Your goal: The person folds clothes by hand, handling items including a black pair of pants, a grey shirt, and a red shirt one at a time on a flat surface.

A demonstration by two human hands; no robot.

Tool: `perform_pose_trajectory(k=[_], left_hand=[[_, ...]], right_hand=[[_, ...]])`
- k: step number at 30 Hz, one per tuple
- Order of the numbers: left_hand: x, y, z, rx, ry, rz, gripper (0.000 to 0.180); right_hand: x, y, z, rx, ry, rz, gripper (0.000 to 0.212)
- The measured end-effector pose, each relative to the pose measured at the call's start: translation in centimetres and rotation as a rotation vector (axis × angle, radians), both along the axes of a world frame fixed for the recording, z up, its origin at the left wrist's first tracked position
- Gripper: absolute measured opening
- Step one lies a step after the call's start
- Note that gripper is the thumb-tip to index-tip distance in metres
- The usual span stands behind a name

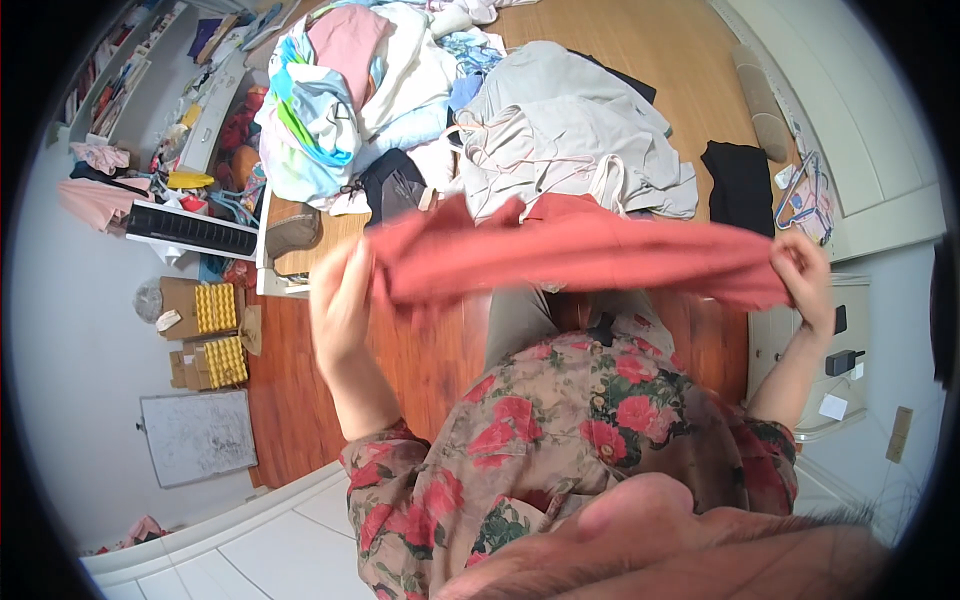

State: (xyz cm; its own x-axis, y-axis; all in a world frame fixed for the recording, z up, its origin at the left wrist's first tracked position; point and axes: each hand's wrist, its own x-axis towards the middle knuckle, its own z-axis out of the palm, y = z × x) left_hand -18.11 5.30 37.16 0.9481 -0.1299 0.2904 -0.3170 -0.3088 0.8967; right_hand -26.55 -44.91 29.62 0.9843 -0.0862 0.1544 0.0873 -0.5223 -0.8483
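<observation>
A red garment (580,255), blurred by motion, is stretched sideways in the air between my two hands, in front of my body. My left hand (340,295) is closed on its left end, and my right hand (802,275) pinches its right end. What kind of garment it is I cannot make out. Just beyond it, on the wooden table (690,75), lies a spread light grey garment (560,120) with pale cords. A folded black garment (738,185) rests to the right of the grey one.
A heap of white, pink and multicoloured cloth (330,100) covers the table's far left. Dark clothing (395,185) lies at its near side. A rolled beige item (758,100) and a hanger (805,200) are at the right edge. A whiteboard (200,437) leans at the left wall.
</observation>
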Motion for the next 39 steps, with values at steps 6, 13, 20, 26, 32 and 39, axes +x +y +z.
perform_pose_trajectory(k=[6, 13, 20, 26, 32, 39], left_hand=[[-1.1, -0.5, -8.3, -0.804, 0.302, -1.411, 0.030], [-4.0, -12.1, -11.1, 0.096, 0.049, -1.608, 0.061], [-4.7, -13.9, -9.7, -0.008, -0.016, -1.551, 0.069], [-5.0, -13.9, -10.1, -0.059, 0.003, -1.528, 0.072], [-5.1, -14.1, -8.5, 0.091, -0.009, -1.540, 0.072], [-5.8, -10.1, -5.4, 0.054, -0.440, -1.244, 0.044]], right_hand=[[-4.4, -1.0, 3.0, 0.162, 0.223, 0.424, 0.039], [-6.3, -2.4, 1.5, -0.097, 0.262, 0.379, 0.032], [-1.6, 3.2, 0.5, -0.251, -0.063, 0.118, 0.030], [2.9, 7.3, -1.8, -0.324, -0.287, 0.018, 0.042], [6.0, 16.7, -3.8, 0.070, -0.331, 0.281, 0.031], [3.2, 23.9, -7.0, 0.508, 0.058, 1.324, 0.029]])
